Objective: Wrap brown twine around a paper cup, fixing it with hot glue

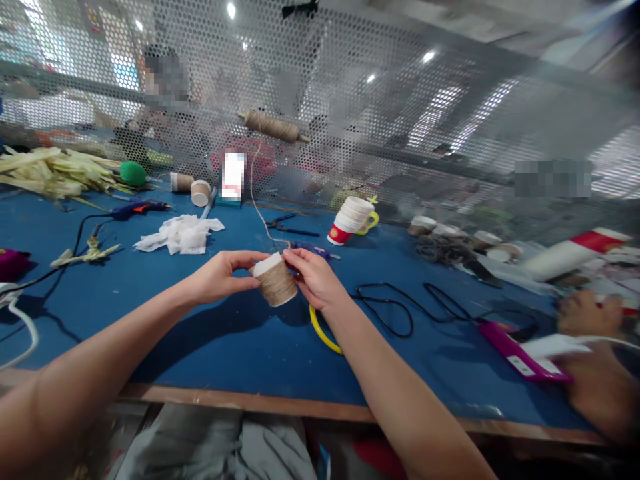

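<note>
My left hand (226,275) grips a paper cup (274,280) that is mostly wrapped in brown jute twine, held tilted above the blue table (210,347). On the cup's right side my right hand (313,277) pinches the twine strand (257,207) against the rim. The strand runs up to a twine spool (273,127) hung on the perforated mesh screen. A yellow ring (320,333) lies on the table under my right wrist.
A stack of paper cups (350,220), scissors (285,227), white cloth (183,235), a glue gun (135,209), black cables (400,313) and straw strips (55,172) lie on the table. Another person's hands (590,317) work at the right with a pink glue gun (520,350).
</note>
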A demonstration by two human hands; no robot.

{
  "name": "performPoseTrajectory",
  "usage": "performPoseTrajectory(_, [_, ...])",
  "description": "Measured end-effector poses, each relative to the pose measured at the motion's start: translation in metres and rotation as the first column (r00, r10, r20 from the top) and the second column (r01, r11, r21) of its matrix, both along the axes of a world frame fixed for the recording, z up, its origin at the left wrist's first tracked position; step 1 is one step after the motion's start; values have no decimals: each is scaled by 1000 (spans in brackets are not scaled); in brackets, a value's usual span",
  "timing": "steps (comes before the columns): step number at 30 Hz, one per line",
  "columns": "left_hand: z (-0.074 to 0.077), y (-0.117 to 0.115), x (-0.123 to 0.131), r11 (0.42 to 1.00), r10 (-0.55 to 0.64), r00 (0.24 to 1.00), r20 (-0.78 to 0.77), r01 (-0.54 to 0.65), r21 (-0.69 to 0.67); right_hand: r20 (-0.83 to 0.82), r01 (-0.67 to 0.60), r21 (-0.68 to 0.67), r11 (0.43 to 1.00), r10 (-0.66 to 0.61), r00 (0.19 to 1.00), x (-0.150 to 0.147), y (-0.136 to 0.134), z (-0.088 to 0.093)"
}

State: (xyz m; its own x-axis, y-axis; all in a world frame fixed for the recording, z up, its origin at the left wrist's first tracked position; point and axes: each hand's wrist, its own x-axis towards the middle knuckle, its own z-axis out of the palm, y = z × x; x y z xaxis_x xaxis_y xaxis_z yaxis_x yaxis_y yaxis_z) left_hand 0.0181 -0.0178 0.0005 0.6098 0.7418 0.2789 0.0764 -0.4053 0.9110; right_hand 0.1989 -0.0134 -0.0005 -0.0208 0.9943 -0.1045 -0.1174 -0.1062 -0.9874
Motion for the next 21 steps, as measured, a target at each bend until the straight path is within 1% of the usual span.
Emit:
performPoseTrajectory(3, [0, 0, 0, 1000, 21, 1000, -3, -21, -8, 93, -6, 64, 998, 0, 996, -1, 0, -4])
performPoseTrajectory(7, [0, -1, 1, 999, 47, 999, -17, -47, -6, 294, 17, 190, 982, -74, 953, -3, 1, -11])
performPoseTrajectory(10, [0, -1, 2, 998, 54, 998, -26, -55, -5, 383, 22, 201, 979, -100, 918, -3, 1, -13])
performPoseTrajectory(13, [-1, 0, 1, 1000, 18, 1000, -15, -18, -3, 411, 26, 205, 978, -110, 905, -2, 1, -13])
performPoseTrajectory(16, [0, 0, 0, 1000, -13, 1000, 5, 13, -20, 392, 21, 196, 980, -98, 915, -1, 2, -11])
performPoseTrajectory(19, [0, 1, 0, 999, -3, 1000, -6, 3, -38, 372, 17, 200, 980, -92, 923, -1, 1, -10])
performPoseTrajectory(21, [1, 0, -1, 999, 15, 999, -33, -17, -42, 388, 17, 217, 976, -102, 916, -1, 0, -9])
